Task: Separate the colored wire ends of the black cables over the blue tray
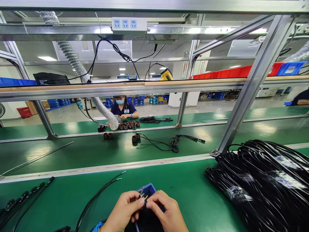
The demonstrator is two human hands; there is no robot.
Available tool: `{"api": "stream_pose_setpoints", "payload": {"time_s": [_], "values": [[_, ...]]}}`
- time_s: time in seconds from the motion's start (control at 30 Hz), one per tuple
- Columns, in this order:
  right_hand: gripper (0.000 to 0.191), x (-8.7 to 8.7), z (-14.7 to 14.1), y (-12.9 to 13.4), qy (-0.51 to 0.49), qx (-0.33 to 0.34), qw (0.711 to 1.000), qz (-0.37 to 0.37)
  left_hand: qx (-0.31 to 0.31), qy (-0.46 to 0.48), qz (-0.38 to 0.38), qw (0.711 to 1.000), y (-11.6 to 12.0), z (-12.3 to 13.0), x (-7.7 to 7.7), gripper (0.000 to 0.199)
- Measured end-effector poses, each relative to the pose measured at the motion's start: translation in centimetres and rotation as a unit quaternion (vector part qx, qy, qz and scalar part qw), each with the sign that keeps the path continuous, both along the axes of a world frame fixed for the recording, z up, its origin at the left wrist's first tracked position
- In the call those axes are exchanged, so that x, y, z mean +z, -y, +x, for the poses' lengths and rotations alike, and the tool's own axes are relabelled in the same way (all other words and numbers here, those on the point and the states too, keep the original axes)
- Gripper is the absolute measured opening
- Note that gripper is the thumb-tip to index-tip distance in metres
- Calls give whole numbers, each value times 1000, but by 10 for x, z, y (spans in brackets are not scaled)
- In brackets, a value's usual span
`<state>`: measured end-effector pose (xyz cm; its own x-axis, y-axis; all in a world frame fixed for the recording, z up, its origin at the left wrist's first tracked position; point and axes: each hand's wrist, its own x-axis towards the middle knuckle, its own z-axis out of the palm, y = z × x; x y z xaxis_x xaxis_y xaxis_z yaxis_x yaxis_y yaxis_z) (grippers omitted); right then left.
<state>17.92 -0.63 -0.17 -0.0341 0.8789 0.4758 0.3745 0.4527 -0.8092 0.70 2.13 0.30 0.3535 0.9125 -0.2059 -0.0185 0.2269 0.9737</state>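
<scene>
Over a blue bin (150,186) at the front of the green bench, both my hands meet. My left hand (126,207) is closed, with thumb and forefinger pinching thin coloured wires (143,194), among them a yellow one, that stick up from its fingertips. Right beside it my right hand (167,208) has its fingers pressed together at the wire ends; what lies between them is too small to tell. Black items in the bin are mostly hidden under my hands. Left of my left hand, a black cable (93,197) with bare silvery tips curves over the bench.
Bundled black cables (260,183) are heaped at the right. More black cables (26,199) lie at the left. Beyond the metal rail (106,168) are dark ring-shaped parts (135,138) with a cable and a thin rod (38,158). A masked co-worker (125,109) sits opposite.
</scene>
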Motion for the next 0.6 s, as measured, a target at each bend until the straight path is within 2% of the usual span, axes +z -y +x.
{"api": "stream_pose_setpoints", "payload": {"time_s": [0.2, 0.43, 0.6], "values": [[23, 4, 2, 3, -39, -42, 996, 74, 4, 5, -18, 1000, 0, 0, -2, 58], [22, 7, 0, 3, 2, -44, 991, 125, 2, 6, -29, 1000, 6, 0, 8, 47], [20, 6, -1, 2, 44, -50, 984, 164, 8, -5, -35, 999, 5, 1, 6, 52]]}}
